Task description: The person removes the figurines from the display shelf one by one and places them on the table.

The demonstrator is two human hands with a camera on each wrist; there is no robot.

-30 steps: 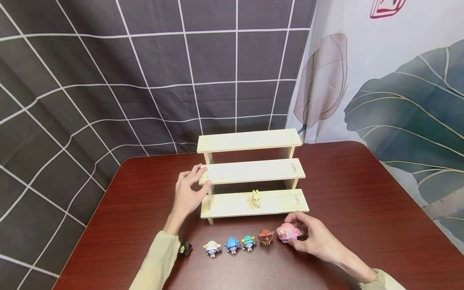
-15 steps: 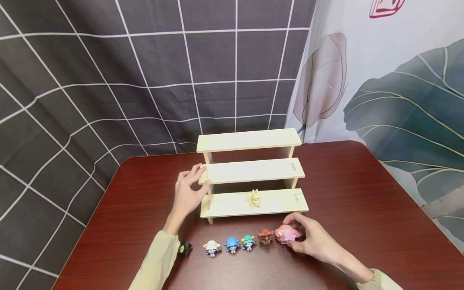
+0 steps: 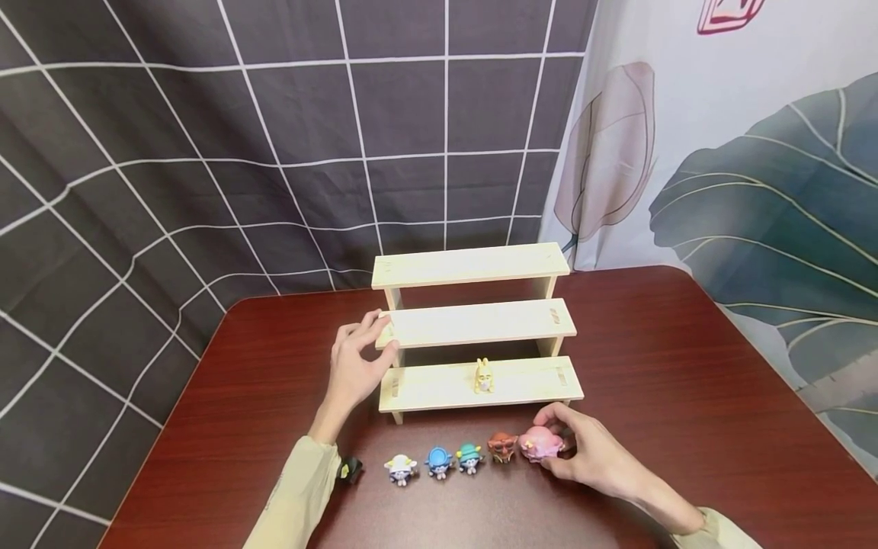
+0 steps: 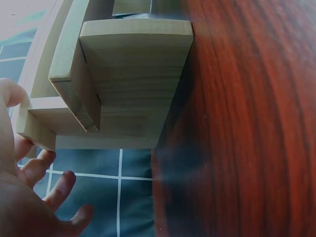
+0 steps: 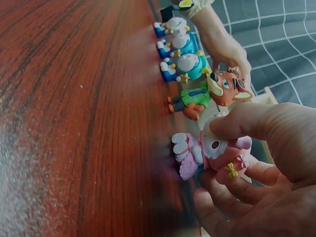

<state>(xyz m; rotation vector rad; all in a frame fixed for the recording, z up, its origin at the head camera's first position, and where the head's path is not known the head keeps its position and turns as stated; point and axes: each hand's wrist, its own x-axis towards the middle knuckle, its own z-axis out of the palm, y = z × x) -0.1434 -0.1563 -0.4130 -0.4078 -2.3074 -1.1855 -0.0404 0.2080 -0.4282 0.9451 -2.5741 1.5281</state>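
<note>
My right hand [image 3: 595,456] grips a pink figurine [image 3: 540,443] with a yellow bow by its head, at the right end of a row of figurines. In the right wrist view the thumb lies across the face and the fingers curl behind the head. A fox figurine [image 5: 228,89] in a green shirt stands just beside it. My left hand [image 3: 357,362] pinches the left end of the middle board of a three-step wooden shelf [image 3: 473,324]; the left wrist view shows thumb and fingers on the board end [image 4: 37,128]. A yellow rabbit figurine [image 3: 484,377] sits on the lowest board.
Left of the fox stand figurines with a teal hat [image 3: 469,457], a blue hat [image 3: 439,462] and a white hat [image 3: 401,470]. A small black object [image 3: 350,470] lies near the left sleeve. The dark red table [image 3: 658,366] meets a grid-patterned curtain [image 3: 288,191] behind.
My right hand has shifted slightly left with the pink figurine, bringing it closer to the fox figurine. The left hand keeps its place on the shelf.
</note>
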